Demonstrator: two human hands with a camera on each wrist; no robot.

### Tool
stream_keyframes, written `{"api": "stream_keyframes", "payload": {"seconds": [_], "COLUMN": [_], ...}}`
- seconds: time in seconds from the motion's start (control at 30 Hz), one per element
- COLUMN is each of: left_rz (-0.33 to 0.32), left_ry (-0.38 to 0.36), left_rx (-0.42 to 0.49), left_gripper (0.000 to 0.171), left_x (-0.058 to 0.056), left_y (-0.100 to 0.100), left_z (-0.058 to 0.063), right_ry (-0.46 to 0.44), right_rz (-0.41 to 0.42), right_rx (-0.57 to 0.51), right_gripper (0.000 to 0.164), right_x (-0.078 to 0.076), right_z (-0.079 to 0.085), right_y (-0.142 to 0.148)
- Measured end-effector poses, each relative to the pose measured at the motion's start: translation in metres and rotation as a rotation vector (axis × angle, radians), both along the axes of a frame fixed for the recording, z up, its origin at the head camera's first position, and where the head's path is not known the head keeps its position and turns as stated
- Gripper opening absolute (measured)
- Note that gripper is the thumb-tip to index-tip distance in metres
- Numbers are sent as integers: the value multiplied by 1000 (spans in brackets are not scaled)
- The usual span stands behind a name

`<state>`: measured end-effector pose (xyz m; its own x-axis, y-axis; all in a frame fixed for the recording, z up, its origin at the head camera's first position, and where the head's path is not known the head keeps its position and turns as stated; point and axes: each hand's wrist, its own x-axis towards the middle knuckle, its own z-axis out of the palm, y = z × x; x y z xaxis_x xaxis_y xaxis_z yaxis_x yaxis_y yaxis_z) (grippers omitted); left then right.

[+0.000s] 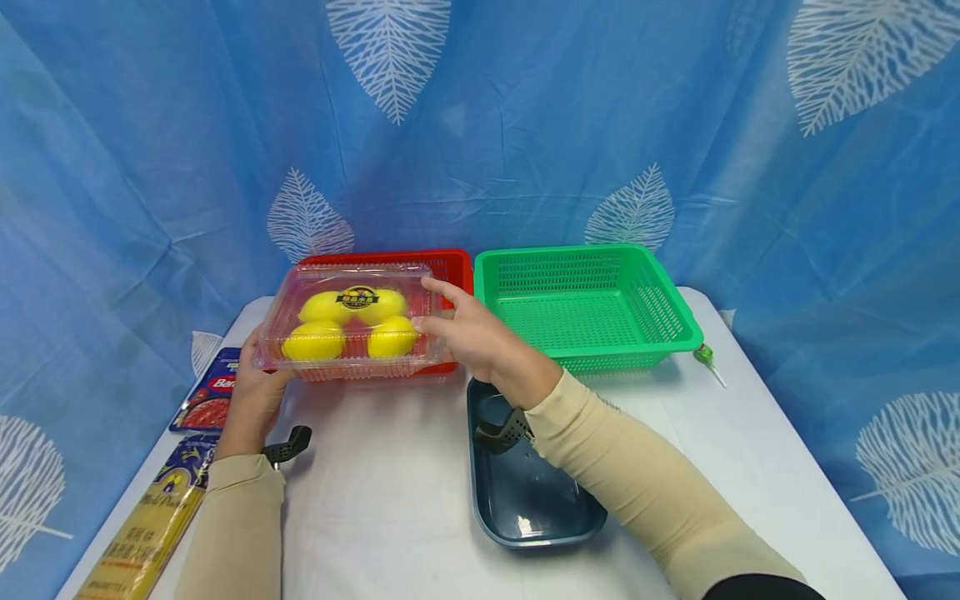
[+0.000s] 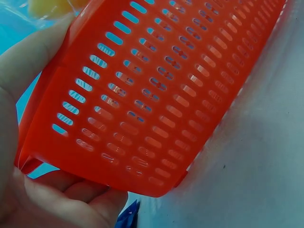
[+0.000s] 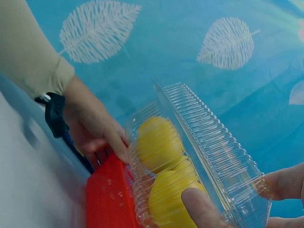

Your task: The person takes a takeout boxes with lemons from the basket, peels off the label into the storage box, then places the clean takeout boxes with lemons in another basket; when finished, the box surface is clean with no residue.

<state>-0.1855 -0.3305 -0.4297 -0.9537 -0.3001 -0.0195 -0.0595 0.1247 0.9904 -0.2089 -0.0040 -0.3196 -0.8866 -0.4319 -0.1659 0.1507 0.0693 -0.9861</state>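
Right hand (image 1: 478, 335) pinches fruit box (image 1: 352, 320) above red basket (image 1: 452, 267); left hand (image 1: 255, 395) grips basket's left end, presumably steadying it.

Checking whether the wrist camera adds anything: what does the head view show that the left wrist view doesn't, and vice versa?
Of the two, only the head view shows the green basket, dark tray, lollipop and right grip holding the clear container. Only the left wrist view shows the left grip curled round the end of the red basket. Both share the left grip, red basket, white tabletop and yellow fruit, blurred in the wrist view.
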Motion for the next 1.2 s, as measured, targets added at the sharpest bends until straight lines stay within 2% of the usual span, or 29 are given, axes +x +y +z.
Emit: {"api": "stream_keyframes", "payload": {"seconds": [0.27,0.4,0.5,0.63,0.67,0.73,0.87,1.0,1.1,1.2], "left_rz": [-79,-98,-93,-108,-116,-133,-123,-90,-65,-39], "left_ry": [55,29,-8,-2,2,8,-27,-124,-194,-215], "left_rx": [-71,-10,-20,-83,-74,17,104,6,-80,-156], "left_gripper": [92,94,93,89,87,82,82,96,104,105], "left_x": [11,17,25,36,38,42,47,45,37,27], "left_y": [9,13,19,31,33,39,48,46,36,27], "left_z": [17,25,36,51,56,64,76,71,60,50], "right_ry": [-9,-31,-37,-27,-26,-30,-45,-65,-66,-49], "right_rz": [20,23,36,55,59,68,102,132,139,144], "right_rx": [-5,-36,-69,-82,-81,-82,-102,-131,-142,-136], "right_gripper": [65,65,66,67,67,66,65,65,64,64], "right_x": [21,34,41,50,52,56,65,74,79,84], "right_z": [-5,-9,-11,-14,-15,-15,-17,-20,-25,-32], "right_y": [3,4,5,8,9,11,16,20,23,25]}}
